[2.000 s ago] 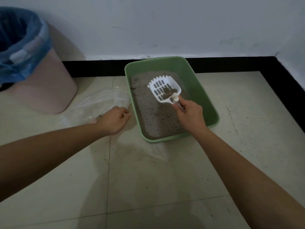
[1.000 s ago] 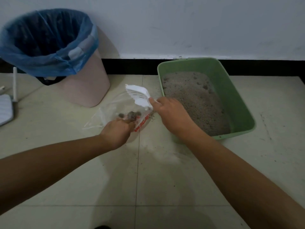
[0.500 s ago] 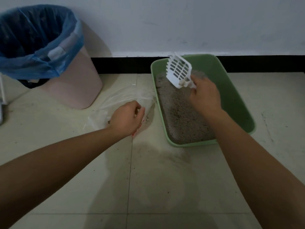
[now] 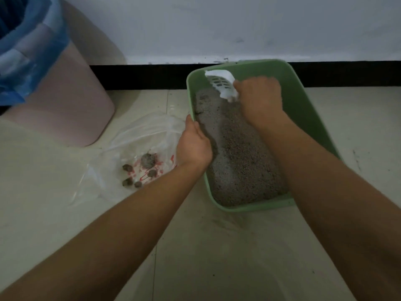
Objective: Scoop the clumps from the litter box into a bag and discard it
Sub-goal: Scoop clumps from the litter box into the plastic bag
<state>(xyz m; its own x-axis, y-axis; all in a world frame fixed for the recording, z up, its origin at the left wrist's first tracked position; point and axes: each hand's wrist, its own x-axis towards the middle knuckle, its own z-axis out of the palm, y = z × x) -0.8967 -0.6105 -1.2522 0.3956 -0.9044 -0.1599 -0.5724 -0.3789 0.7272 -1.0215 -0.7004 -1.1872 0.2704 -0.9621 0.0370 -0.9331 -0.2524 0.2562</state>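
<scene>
A green litter box (image 4: 303,101) holding grey litter (image 4: 240,161) lies on the tiled floor by the wall. My right hand (image 4: 259,98) grips a white slotted scoop (image 4: 222,83), its blade tipped down at the far left corner of the box. My left hand (image 4: 193,144) rests on the box's left rim, fingers over the edge. A clear plastic bag (image 4: 141,135) with red print lies flat on the floor to the left of the box, with several dark clumps (image 4: 148,159) inside it.
A pink bin (image 4: 63,101) lined with a blue bag (image 4: 28,46) stands at the far left against the wall. A black skirting strip (image 4: 138,77) runs along the wall base. Pale floor tiles (image 4: 206,246) lie in front of the box.
My left hand let go of the bag and moved onto the box's left rim. My right hand lowered the scoop from raised above the box into its far left corner.
</scene>
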